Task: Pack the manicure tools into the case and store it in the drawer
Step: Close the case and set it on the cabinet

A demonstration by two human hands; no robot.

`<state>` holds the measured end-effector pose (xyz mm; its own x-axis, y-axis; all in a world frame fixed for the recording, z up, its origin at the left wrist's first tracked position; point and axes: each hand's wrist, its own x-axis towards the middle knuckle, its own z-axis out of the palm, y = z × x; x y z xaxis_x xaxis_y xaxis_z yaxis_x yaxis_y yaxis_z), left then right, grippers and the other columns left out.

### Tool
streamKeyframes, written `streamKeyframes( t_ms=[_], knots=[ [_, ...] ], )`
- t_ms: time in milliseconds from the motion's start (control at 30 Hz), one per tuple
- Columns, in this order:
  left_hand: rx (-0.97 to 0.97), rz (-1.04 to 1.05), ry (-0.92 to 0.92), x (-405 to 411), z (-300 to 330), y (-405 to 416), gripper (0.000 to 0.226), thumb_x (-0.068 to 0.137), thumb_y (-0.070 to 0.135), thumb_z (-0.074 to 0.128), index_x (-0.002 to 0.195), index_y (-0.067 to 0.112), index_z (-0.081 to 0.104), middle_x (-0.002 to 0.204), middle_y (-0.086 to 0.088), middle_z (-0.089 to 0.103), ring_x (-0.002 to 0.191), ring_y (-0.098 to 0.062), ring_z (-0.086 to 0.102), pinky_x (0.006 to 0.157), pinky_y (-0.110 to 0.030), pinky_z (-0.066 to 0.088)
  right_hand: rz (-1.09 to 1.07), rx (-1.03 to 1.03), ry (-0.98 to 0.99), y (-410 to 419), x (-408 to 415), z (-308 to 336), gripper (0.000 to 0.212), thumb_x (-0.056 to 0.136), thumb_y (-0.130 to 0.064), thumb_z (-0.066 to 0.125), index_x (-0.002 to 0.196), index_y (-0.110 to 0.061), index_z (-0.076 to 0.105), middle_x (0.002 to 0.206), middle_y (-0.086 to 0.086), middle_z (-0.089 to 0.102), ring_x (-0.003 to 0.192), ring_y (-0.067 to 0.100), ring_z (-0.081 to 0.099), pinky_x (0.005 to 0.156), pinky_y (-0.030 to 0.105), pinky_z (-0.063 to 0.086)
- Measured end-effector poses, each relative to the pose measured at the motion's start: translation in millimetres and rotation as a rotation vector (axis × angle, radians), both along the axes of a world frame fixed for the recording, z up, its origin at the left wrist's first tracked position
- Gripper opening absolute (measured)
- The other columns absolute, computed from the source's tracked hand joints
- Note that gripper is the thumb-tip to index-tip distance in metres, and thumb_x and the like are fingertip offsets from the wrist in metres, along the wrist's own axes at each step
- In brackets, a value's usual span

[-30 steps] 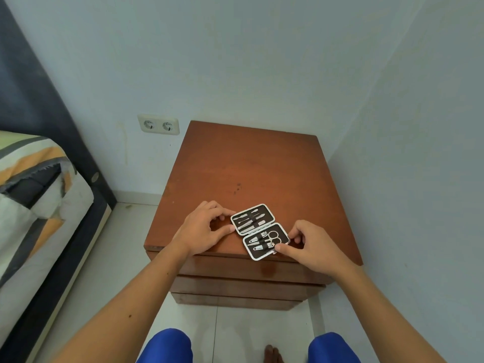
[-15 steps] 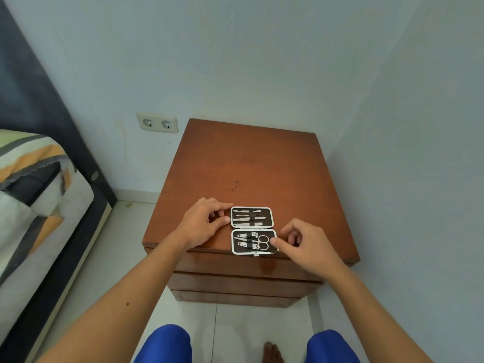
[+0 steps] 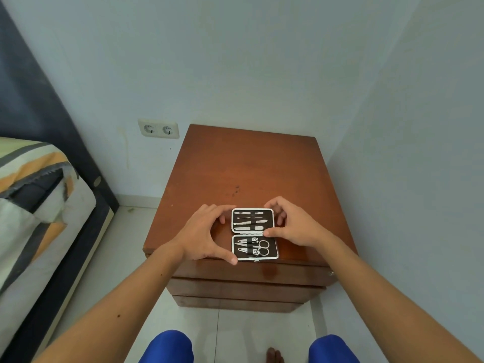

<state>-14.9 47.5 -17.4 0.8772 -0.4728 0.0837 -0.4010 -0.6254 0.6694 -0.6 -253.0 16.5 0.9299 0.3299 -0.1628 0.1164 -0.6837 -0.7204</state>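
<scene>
A small black manicure case (image 3: 254, 233) with a silver rim lies open flat near the front edge of a brown wooden nightstand (image 3: 248, 166). Metal tools sit in both halves, with scissors and clippers in the near half. My left hand (image 3: 203, 235) cups the case's left side, thumb at the near left corner and fingers by the far half. My right hand (image 3: 290, 225) holds the far half on its right side, thumb on the hinge line. The drawer fronts (image 3: 246, 273) below the top are shut.
A bed (image 3: 34, 213) with a striped cover stands to the left, with a strip of tiled floor between it and the nightstand. A double wall socket (image 3: 158, 129) is on the back wall. A wall runs close along the right. My blue-clad knees and a foot show below.
The case was turned from a slant to square with the nightstand's front edge. My right hand moved from the near half up to the far half; my left hand spread along the left side.
</scene>
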Motion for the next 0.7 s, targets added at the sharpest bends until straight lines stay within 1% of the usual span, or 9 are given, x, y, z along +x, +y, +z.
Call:
streamKeyframes(
  t_ms=[67,100,200,300,400,467,533,600,700],
  knots=[
    [-0.059,0.008,-0.010,-6,-3,1,0.123,0.051,0.077,0.094,0.157,0.049,0.039,0.111,0.018,0.056,0.104,-0.007,0.049,0.094,-0.029,0.044,-0.016,0.036,-0.052,4,-10,2,0.055,0.080,-0.018,0.088,0.113,-0.040,0.051,0.102,-0.006,0.073,0.077,0.007,0.063,0.072,0.026,0.050],
    [-0.063,0.009,-0.030,-9,-4,2,0.121,0.054,0.079,0.091,0.158,0.052,0.036,0.110,0.019,0.056,0.103,-0.005,0.050,0.095,-0.027,0.043,-0.017,0.052,-0.085,4,-17,4,0.053,0.083,-0.017,0.085,0.111,-0.042,0.048,0.104,-0.007,0.074,0.078,0.009,0.066,0.071,0.028,0.054],
    [0.029,-0.001,-0.230,-21,-9,1,0.105,0.073,0.083,0.077,0.162,0.051,0.031,0.108,0.018,0.058,0.098,-0.001,0.050,0.095,-0.031,0.042,-0.019,0.137,-0.145,-1,-41,5,0.036,0.090,-0.028,0.077,0.115,-0.039,0.053,0.112,-0.014,0.073,0.092,0.012,0.071,0.078,0.030,0.059],
    [0.070,-0.018,-0.453,-38,-22,-4,0.073,0.094,0.070,0.065,0.158,0.039,0.045,0.116,0.009,0.061,0.106,-0.011,0.053,0.097,-0.040,0.045,0.007,0.173,-0.192,-8,-65,-5,0.018,0.099,-0.038,0.065,0.116,-0.035,0.060,0.116,-0.014,0.068,0.106,0.014,0.069,0.090,0.028,0.056],
    [0.081,-0.016,-0.566,-49,-31,-9,0.046,0.103,0.056,0.060,0.138,0.027,0.065,0.124,0.000,0.066,0.111,-0.020,0.057,0.098,-0.045,0.048,0.068,0.079,-0.278,-11,-79,-20,0.018,0.101,-0.038,0.062,0.118,-0.038,0.059,0.131,-0.017,0.053,0.126,0.008,0.056,0.103,0.025,0.046],
    [0.072,-0.016,-0.566,-53,-34,-12,0.040,0.102,0.055,0.062,0.126,0.024,0.072,0.125,0.001,0.067,0.112,-0.021,0.059,0.100,-0.045,0.048,0.076,0.059,-0.282,-10,-82,-24,0.021,0.098,-0.038,0.066,0.116,-0.043,0.058,0.137,-0.021,0.047,0.133,0.005,0.050,0.106,0.022,0.043],
    [0.018,0.015,-0.521,-55,-34,-15,0.038,0.101,0.056,0.062,0.117,0.024,0.076,0.124,0.004,0.068,0.114,-0.018,0.059,0.103,-0.042,0.044,0.058,0.062,-0.289,-10,-82,-25,0.023,0.095,-0.040,0.068,0.116,-0.044,0.059,0.139,-0.022,0.048,0.134,0.005,0.051,0.107,0.026,0.044],
    [-0.058,0.084,-0.455,-56,-32,-19,0.032,0.102,0.054,0.062,0.107,0.027,0.078,0.119,0.010,0.069,0.113,-0.013,0.059,0.102,-0.041,0.044,0.038,0.084,-0.293,-10,-81,-24,0.029,0.093,-0.039,0.071,0.120,-0.041,0.061,0.138,-0.020,0.052,0.132,0.005,0.053,0.107,0.028,0.047],
    [-0.140,0.194,-0.359,-54,-28,-27,0.027,0.097,0.054,0.068,0.094,0.030,0.080,0.109,0.018,0.070,0.104,-0.009,0.061,0.099,-0.042,0.044,0.003,0.124,-0.288,-11,-82,-23,0.036,0.091,-0.035,0.077,0.126,-0.035,0.066,0.138,-0.018,0.057,0.130,0.005,0.056,0.106,0.028,0.048]
  ],
)
